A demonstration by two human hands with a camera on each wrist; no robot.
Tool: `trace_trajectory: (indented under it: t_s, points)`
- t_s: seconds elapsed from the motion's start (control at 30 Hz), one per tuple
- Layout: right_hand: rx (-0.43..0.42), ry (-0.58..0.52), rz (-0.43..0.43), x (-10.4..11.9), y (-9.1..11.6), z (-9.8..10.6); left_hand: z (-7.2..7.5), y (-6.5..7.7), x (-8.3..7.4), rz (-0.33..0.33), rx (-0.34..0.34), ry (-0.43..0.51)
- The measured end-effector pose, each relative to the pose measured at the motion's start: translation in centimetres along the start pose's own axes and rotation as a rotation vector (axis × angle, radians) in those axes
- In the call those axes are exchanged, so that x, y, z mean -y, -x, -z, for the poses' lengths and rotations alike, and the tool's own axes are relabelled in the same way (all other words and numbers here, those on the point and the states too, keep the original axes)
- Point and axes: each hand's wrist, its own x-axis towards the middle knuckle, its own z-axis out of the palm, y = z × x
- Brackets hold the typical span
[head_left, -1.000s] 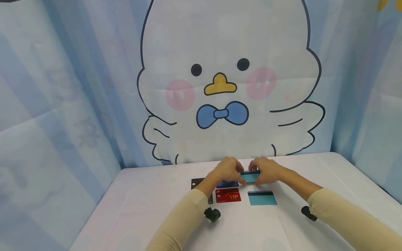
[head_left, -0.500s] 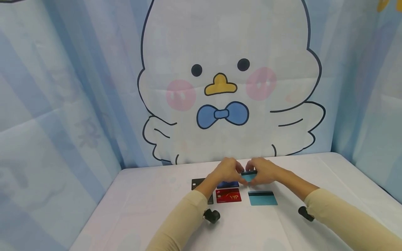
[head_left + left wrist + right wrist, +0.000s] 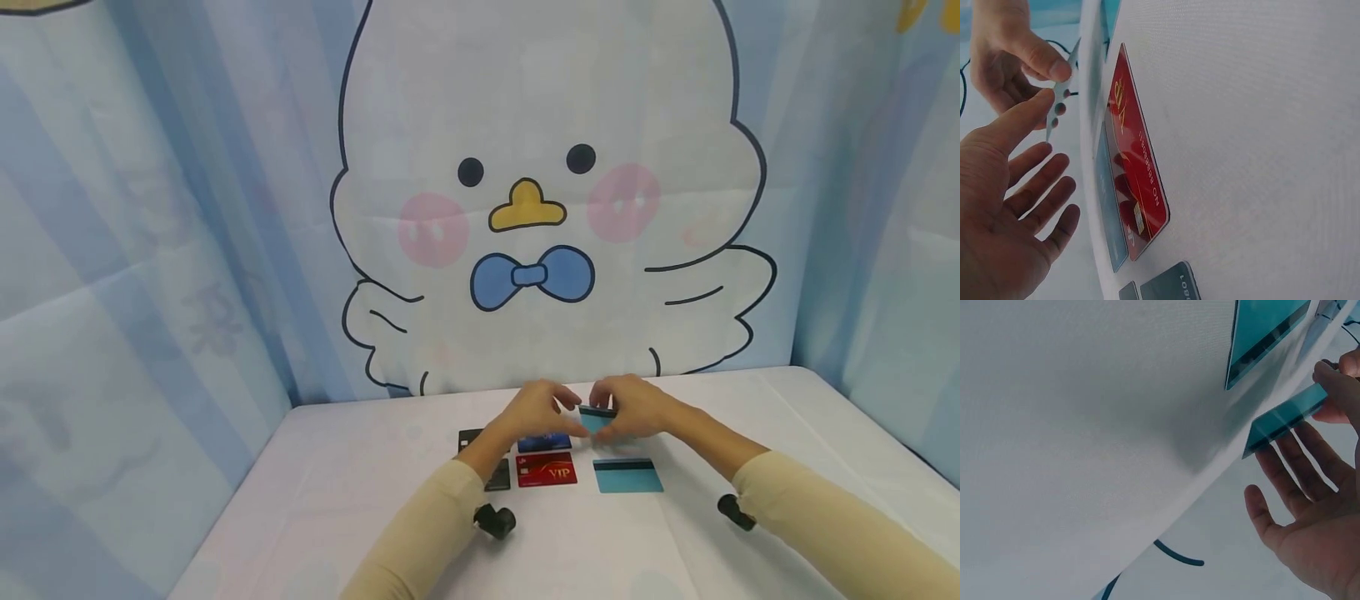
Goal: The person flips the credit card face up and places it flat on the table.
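Note:
My right hand pinches a teal card with a dark stripe between thumb and fingers, holding it tilted above the table; the right wrist view shows its teal face. Beside the card's left edge, my left hand has its fingers spread apart, the thumb tip close to the card in the left wrist view. A second teal striped card lies flat nearer me. Left of it are a red VIP card and, behind that, a blue card partly covered by my left hand.
Two dark cards, one farther back and one nearer, lie partly hidden under my left forearm. A black device sits at each wrist, left and right. A light curtain with a cartoon bird stands behind the white table.
My left fingers have spread away from the teal card they held at its left end. My right hand first shifted left along the card and keeps its pinch. The flat cards stay put.

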Motion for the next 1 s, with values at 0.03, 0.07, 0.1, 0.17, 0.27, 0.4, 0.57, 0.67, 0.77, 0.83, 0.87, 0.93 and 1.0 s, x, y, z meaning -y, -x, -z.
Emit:
trace_trajectory:
  t_s: [0.03,0.07,0.1,0.17,0.27,0.4,0.57,0.67,0.77,0.83,0.87,0.93,1.0]
  points:
    - [0.002,-0.007,0.003,0.0,0.0,0.0,0.1,0.1,0.1,-0.001,-0.001,0.01]
    - [0.003,-0.017,0.005,0.0,0.1,0.1,0.1,0.2,0.2,0.0,-0.002,0.02]
    - [0.005,-0.025,0.009,0.0,0.1,0.1,0.2,0.2,0.2,0.002,-0.002,0.032]
    - [0.01,-0.041,0.012,-0.1,0.2,0.2,0.2,0.4,0.4,-0.001,-0.004,0.055]
    - [0.011,-0.067,0.026,-0.2,0.3,0.3,0.2,0.5,0.6,0.002,-0.004,0.088]
    - [0.001,-0.114,0.065,-0.4,0.4,0.4,0.2,0.6,0.9,0.001,0.002,0.127]
    - [-0.024,-0.211,0.097,-0.7,0.6,0.5,0.3,0.5,1.5,0.012,0.022,0.18]
    - [-0.024,-0.293,0.121,-0.8,0.7,0.5,0.4,0.5,1.8,0.043,0.032,0.224]
    - [-0.014,-0.373,0.141,-1.1,0.8,0.4,0.4,0.5,2.0,0.058,0.038,0.258]
    - [-0.015,-0.413,0.148,-1.3,0.9,0.4,0.5,0.5,2.2,0.058,0.041,0.273]
    - [-0.019,-0.432,0.151,-1.4,0.9,0.4,0.5,0.5,2.2,0.058,0.043,0.278]
    - [-0.03,-0.462,0.167,-1.5,0.9,0.5,0.5,0.5,2.2,0.057,0.047,0.286]
    - [-0.043,-0.477,0.178,-1.6,0.9,0.6,0.5,0.4,2.2,0.056,0.05,0.293]
